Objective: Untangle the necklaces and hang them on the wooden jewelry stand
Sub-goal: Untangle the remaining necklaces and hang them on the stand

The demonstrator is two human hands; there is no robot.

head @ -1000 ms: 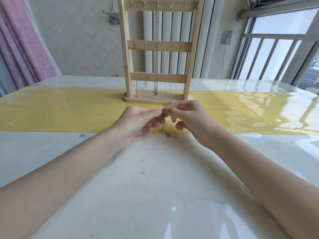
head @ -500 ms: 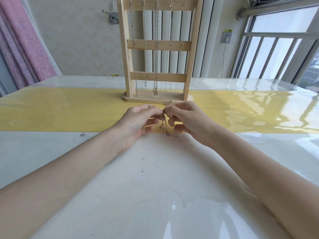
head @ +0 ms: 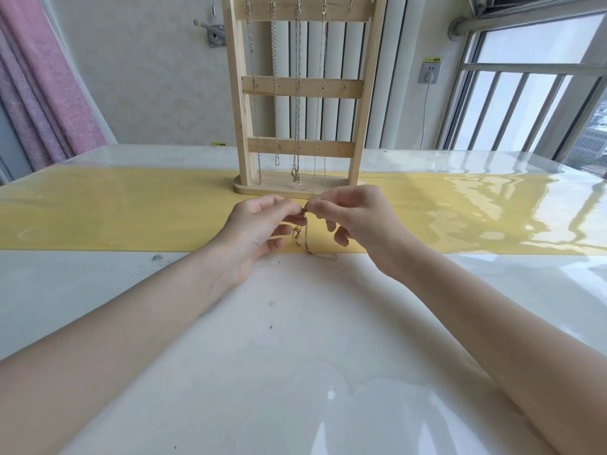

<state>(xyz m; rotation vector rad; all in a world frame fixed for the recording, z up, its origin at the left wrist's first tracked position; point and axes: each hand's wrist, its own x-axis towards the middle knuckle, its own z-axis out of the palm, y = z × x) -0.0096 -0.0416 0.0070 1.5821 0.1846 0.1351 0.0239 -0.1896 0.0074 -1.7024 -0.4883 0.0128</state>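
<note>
A wooden jewelry stand (head: 358, 93) rises at the back of the table, with several chains (head: 297, 93) hanging from hooks on its top bar. Just in front of its base, my left hand (head: 259, 229) and my right hand (head: 351, 218) meet fingertip to fingertip, both pinching the top of a thin gold necklace (head: 307, 239). The chain dangles between my hands and its tail lies curled on the table. A small tangled bit hangs beside my left fingers.
A yellow runner (head: 115, 211) crosses the glossy white table (head: 295, 356) under a clear cover. A pink curtain (head: 42, 87) hangs at the left, a window with bars (head: 525, 93) at the right, and a wall socket (head: 429, 73) behind the stand.
Both hands have risen slightly and lifted the necklace, so more chain hangs free. My right fingers have spread a little apart below the pinch.
</note>
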